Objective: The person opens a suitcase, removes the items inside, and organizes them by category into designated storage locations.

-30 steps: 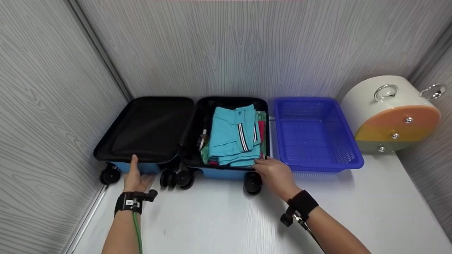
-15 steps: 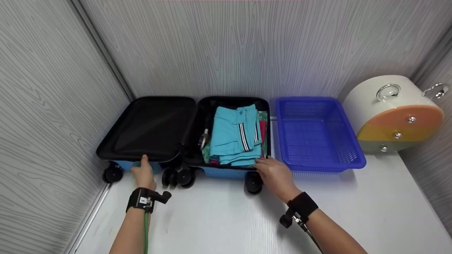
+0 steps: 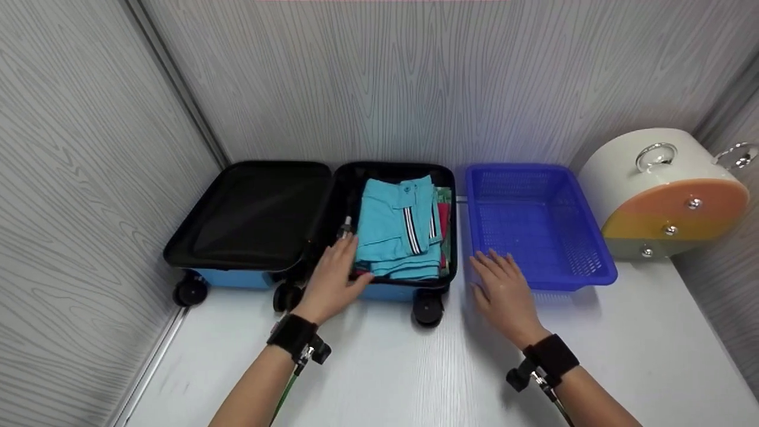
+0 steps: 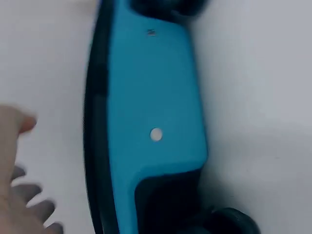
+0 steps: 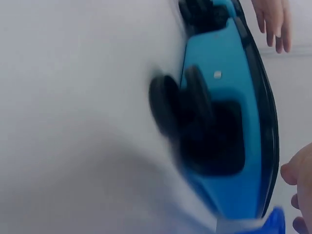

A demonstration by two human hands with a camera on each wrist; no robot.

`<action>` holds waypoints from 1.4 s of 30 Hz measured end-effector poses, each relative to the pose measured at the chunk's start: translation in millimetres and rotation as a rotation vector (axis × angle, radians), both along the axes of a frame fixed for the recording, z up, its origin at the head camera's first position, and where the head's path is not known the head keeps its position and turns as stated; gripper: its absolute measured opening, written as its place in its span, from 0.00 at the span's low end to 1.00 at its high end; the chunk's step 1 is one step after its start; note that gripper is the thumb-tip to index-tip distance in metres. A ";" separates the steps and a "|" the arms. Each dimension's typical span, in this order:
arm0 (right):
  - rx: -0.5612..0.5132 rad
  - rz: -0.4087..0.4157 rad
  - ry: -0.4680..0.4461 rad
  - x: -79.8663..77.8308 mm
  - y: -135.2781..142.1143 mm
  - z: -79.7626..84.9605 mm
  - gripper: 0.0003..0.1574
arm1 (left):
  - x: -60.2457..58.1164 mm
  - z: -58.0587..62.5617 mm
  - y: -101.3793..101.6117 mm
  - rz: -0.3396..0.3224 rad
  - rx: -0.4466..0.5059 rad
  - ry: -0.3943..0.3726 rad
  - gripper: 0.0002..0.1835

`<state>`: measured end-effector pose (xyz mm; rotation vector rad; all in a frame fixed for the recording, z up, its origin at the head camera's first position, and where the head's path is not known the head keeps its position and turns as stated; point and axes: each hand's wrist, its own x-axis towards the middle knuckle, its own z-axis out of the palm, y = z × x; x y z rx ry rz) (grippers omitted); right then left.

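Observation:
A blue suitcase with a black lining lies open on the table, its left half bare inside. Folded turquoise shorts top a stack of red and green cloth in the right half. Beside the shorts, a small item with a pale tip is partly covered by my left hand. That hand hovers over the front rim of the right half with its fingers spread and holds nothing. My right hand, fingers also spread and free, is over the front left corner of the blue plastic basket.
Black wheels stick out from the suitcase's front side. A rounded white box with colored drawers and ring handles stands right of the basket. Grey wood-grain walls rise behind and at both sides of the white table.
My left hand has left the front edge of the suitcase's left half and moved right to the other half. My right hand has let go of the suitcase rim and shifted right toward the basket.

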<state>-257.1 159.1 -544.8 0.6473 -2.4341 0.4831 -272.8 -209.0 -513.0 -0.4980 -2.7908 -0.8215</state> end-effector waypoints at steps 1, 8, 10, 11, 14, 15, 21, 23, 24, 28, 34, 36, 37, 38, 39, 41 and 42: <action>0.000 -0.038 -0.014 1.3 7.7 -1.5 0.31 | -0.1 -2.5 6.5 -0.030 -0.058 -0.009 0.44; -0.051 -0.127 -0.057 8.3 42.0 -16.5 0.23 | -4.9 -19.8 27.7 0.068 -0.114 -0.090 0.51; -0.070 -0.117 -0.043 8.0 44.6 -18.8 0.21 | -7.0 -21.7 30.3 0.085 -0.104 -0.099 0.51; -0.086 -0.114 -0.035 7.9 44.9 -19.5 0.20 | -8.3 -21.9 31.8 0.087 -0.098 -0.103 0.52; -0.130 -0.104 -0.014 7.3 40.6 -20.3 0.19 | -11.0 -18.7 33.9 0.095 -0.063 -0.135 0.52; -0.146 -0.096 -0.012 7.1 37.9 -20.2 0.19 | -12.1 -16.8 34.2 0.101 -0.048 -0.148 0.52; -0.188 -0.043 -0.031 7.5 20.2 -21.1 0.18 | -20.5 -2.5 36.0 0.168 0.085 -0.283 0.50; -0.183 -0.035 -0.032 7.6 17.2 -21.7 0.19 | -25.0 2.2 36.3 0.194 0.137 -0.345 0.48; -0.179 -0.031 -0.034 7.4 16.5 -21.9 0.19 | -27.8 4.4 36.5 0.205 0.165 -0.374 0.48; -0.169 -0.033 -0.100 6.6 15.0 -16.9 0.17 | -40.6 9.7 36.0 0.249 0.270 -0.456 0.44; -0.231 -0.043 -0.350 1.8 1.1 12.8 0.22 | -52.9 9.1 35.0 0.323 0.342 -0.483 0.39; -0.293 -0.039 -0.449 -2.8 -8.4 27.5 0.26 | -55.4 8.0 35.0 0.335 0.342 -0.475 0.38; -0.335 -0.031 -0.508 -6.1 -13.9 35.1 0.27 | -56.3 7.7 35.1 0.340 0.346 -0.472 0.37; -0.376 -0.021 -0.561 -10.2 -19.8 42.7 0.28 | -56.9 7.6 35.1 0.345 0.356 -0.474 0.37; -0.416 -0.009 -0.616 -15.2 -26.1 49.8 0.29 | -57.0 7.7 35.2 0.347 0.368 -0.476 0.37; -0.505 0.023 -0.756 -25.1 -38.1 62.8 0.31 | -56.8 8.0 35.7 0.350 0.388 -0.481 0.36; -0.545 0.041 -0.830 -30.4 -43.6 67.9 0.31 | -56.5 8.1 36.1 0.350 0.398 -0.490 0.36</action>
